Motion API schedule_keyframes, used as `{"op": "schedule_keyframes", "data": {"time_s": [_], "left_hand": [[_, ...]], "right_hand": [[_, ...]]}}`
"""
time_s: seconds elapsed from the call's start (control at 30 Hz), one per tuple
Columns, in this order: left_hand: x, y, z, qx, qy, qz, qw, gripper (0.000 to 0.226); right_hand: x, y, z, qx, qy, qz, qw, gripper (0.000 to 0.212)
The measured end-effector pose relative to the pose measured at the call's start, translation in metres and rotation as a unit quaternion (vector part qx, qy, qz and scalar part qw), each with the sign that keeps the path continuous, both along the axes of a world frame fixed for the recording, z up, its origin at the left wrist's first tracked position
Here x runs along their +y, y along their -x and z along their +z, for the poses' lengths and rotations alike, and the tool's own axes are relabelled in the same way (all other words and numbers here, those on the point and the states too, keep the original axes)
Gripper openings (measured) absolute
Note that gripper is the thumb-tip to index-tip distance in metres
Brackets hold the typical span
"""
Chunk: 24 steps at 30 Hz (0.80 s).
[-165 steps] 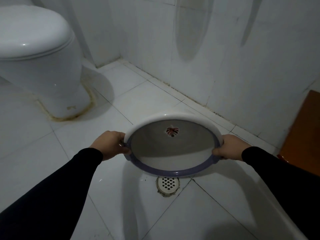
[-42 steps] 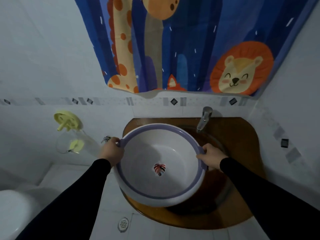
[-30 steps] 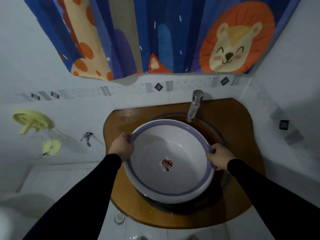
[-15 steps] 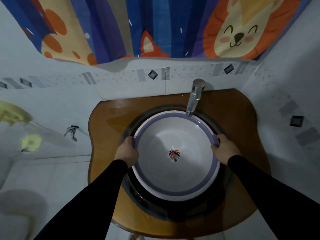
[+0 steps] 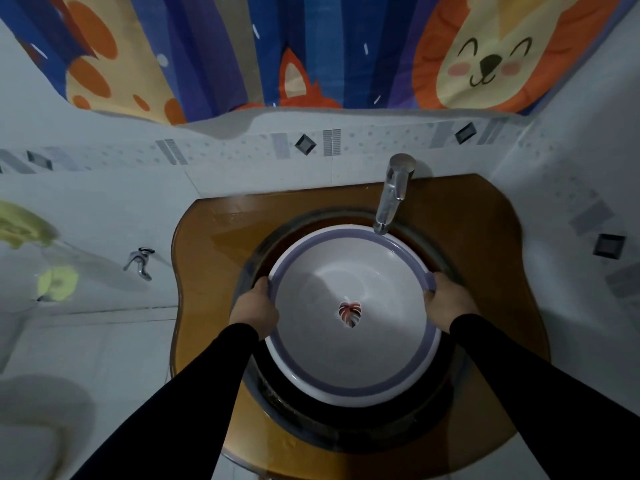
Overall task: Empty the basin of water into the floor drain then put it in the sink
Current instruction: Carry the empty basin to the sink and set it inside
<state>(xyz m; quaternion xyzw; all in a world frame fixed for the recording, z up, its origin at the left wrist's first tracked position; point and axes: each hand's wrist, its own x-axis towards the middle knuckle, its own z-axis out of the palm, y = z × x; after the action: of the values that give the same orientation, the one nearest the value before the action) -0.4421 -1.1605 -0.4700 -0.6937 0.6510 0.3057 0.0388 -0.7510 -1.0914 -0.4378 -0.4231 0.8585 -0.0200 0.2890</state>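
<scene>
The white basin with a purple rim and a red leaf mark on its bottom sits upright inside the dark round sink bowl, under the spout. No water shows in it. My left hand grips its left rim. My right hand grips its right rim. The floor drain is out of view.
The sink is set in an amber-brown glass counter. A chrome tap overhangs the basin's far rim. A cartoon animal curtain hangs above on the tiled wall. A small wall tap and a yellow object are at left.
Both hands carried the basin from over the floor drain up to the sink and lowered it into the bowl; in the last half second it has settled slightly deeper.
</scene>
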Motion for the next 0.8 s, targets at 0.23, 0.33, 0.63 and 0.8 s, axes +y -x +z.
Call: {"op": "schedule_keyframes", "data": {"time_s": [0.23,0.33,0.63,0.8], "left_hand": [[-0.0062,0.0003,0.0050,-0.013,-0.008,-0.010,1.000,0.062],[-0.0055,0.0017,0.0043,-0.015,-0.020,-0.008,1.000,0.065],[-0.0059,-0.0012,0.0023,-0.001,-0.004,-0.020,1.000,0.047],[-0.0031,-0.0028,-0.0019,-0.009,0.007,-0.019,1.000,0.050]], "right_hand": [[0.0052,-0.0020,-0.0056,0.045,-0.027,-0.002,0.999,0.029],[0.0054,-0.0010,-0.0058,0.044,-0.041,0.003,0.998,0.029],[0.0091,-0.0017,-0.0081,0.059,0.001,0.018,0.998,0.037],[0.0100,-0.0030,-0.0044,0.039,0.013,-0.005,0.999,0.040]]}}
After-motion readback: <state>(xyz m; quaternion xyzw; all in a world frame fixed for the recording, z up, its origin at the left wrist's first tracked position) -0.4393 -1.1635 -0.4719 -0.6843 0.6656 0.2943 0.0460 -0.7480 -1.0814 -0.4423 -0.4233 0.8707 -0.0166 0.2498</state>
